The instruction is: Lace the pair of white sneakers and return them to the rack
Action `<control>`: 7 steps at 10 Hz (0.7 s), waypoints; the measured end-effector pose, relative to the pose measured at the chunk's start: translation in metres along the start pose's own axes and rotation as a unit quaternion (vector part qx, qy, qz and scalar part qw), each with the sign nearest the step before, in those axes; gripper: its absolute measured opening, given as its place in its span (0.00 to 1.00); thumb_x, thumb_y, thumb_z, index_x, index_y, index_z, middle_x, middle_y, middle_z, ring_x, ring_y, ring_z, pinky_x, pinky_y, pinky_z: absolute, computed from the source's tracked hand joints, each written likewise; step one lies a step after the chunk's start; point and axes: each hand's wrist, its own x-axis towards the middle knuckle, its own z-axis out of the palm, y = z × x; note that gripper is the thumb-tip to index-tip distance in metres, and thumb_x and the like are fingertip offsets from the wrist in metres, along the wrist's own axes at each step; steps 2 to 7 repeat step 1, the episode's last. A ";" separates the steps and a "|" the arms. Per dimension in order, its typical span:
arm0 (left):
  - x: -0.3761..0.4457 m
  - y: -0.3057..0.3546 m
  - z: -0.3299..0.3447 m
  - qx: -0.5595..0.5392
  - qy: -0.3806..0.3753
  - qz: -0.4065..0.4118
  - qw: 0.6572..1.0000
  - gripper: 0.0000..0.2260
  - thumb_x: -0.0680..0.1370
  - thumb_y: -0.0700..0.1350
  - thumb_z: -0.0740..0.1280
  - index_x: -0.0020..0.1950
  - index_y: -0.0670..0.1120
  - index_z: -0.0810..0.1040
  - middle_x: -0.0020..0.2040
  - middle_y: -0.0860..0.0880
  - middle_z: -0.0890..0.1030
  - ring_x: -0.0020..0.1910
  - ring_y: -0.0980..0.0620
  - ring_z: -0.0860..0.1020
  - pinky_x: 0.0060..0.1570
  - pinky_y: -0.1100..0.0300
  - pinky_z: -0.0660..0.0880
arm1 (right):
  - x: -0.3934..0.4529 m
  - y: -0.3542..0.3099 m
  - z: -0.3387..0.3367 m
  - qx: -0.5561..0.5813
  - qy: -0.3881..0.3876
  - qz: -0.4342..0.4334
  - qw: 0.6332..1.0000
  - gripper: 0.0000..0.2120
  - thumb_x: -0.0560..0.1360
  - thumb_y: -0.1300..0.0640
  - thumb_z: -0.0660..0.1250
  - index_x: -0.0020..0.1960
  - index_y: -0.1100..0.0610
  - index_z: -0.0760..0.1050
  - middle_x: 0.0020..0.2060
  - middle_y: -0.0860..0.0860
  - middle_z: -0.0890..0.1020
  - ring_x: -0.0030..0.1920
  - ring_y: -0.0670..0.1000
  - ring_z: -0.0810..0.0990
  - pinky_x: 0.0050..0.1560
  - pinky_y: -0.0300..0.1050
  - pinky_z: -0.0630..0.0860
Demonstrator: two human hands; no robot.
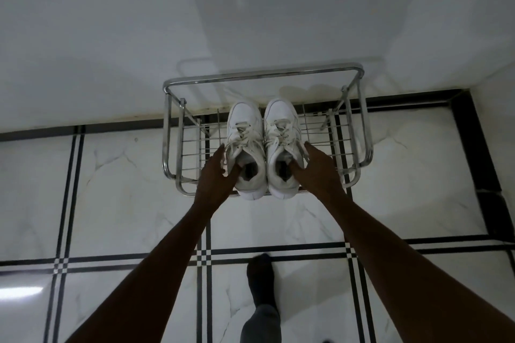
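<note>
The left hand (pixel 216 175) is gripping the collar of the left sneaker (pixel 245 147), thumb inside the opening, fingers closed on the outer wall. The right sneaker (pixel 282 147) is sitting touching it, both laced, toes to the wall, on the wire rack (pixel 320 131). The right hand (pixel 315 170) is clamping the second collar likewise, keeping the pair aligned.

— How many sneakers sat on the rack (pixel 263 75)?
— Two: the left sneaker (pixel 245 131) and the right sneaker (pixel 282 131), side by side on it.
— Hands?
— Two at the rack's front: left hand (pixel 214 175), right hand (pixel 317 170).
</note>
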 end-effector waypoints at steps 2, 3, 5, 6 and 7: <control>-0.008 0.017 -0.013 0.079 0.040 0.022 0.996 0.32 0.78 0.67 0.62 0.75 0.50 0.67 0.70 0.45 0.76 0.69 0.46 0.75 0.64 0.48 0.76 | -0.009 -0.013 -0.019 -0.080 0.035 -0.036 0.996 0.34 0.75 0.46 0.69 0.74 0.62 0.65 0.69 0.62 0.73 0.71 0.62 0.70 0.65 0.58 0.73; -0.008 0.017 -0.013 0.079 0.040 0.022 0.996 0.32 0.78 0.67 0.62 0.75 0.50 0.67 0.70 0.45 0.76 0.69 0.46 0.75 0.64 0.48 0.76 | -0.009 -0.013 -0.019 -0.080 0.035 -0.036 0.996 0.34 0.75 0.46 0.69 0.74 0.62 0.65 0.69 0.62 0.73 0.71 0.62 0.70 0.65 0.58 0.73; -0.008 0.017 -0.013 0.079 0.040 0.022 0.996 0.32 0.78 0.67 0.62 0.75 0.50 0.67 0.70 0.45 0.76 0.69 0.46 0.75 0.64 0.48 0.76 | -0.009 -0.013 -0.019 -0.080 0.035 -0.036 0.996 0.34 0.75 0.46 0.69 0.74 0.62 0.65 0.69 0.62 0.73 0.71 0.62 0.70 0.65 0.58 0.73; -0.008 0.017 -0.013 0.079 0.040 0.022 0.996 0.32 0.78 0.67 0.62 0.75 0.50 0.67 0.70 0.45 0.76 0.69 0.46 0.75 0.64 0.48 0.76 | -0.009 -0.013 -0.019 -0.080 0.035 -0.036 0.996 0.34 0.75 0.46 0.69 0.74 0.62 0.65 0.69 0.62 0.73 0.71 0.62 0.70 0.65 0.58 0.73; -0.008 0.017 -0.013 0.079 0.040 0.022 0.996 0.32 0.78 0.67 0.62 0.75 0.50 0.67 0.70 0.45 0.76 0.69 0.46 0.75 0.64 0.48 0.76 | -0.009 -0.013 -0.019 -0.080 0.035 -0.036 0.996 0.34 0.75 0.46 0.69 0.74 0.62 0.65 0.69 0.62 0.73 0.71 0.62 0.70 0.65 0.58 0.73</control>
